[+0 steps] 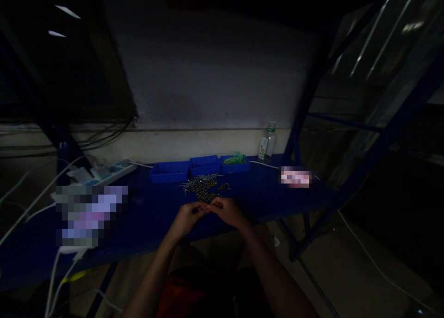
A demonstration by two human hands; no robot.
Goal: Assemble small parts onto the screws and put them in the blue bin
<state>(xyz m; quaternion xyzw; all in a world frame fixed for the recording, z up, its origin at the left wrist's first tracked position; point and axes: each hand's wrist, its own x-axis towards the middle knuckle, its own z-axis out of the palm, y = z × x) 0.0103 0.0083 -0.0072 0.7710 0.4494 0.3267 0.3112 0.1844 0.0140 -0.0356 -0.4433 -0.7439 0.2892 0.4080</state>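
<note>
A pile of small metal pieces (204, 186), some brass-coloured and some silvery, lies on the blue table (145, 216). Just in front of it, near the table's front edge, my left hand (189, 216) and my right hand (224, 209) meet at the fingertips. Both hands have their fingers pinched together; whatever sits between them is too small and dark to make out. Behind the pile stand a left blue tray (169, 172), a middle blue tray (204, 164) and a right blue tray (227, 167), which holds green material (236, 158).
A clear bottle (267, 143) stands at the back right, near a blurred pink item (296, 177). On the left are a white power strip (116, 171) with plugs and cables, and a blurred object (90, 214). Blue frame posts flank the table.
</note>
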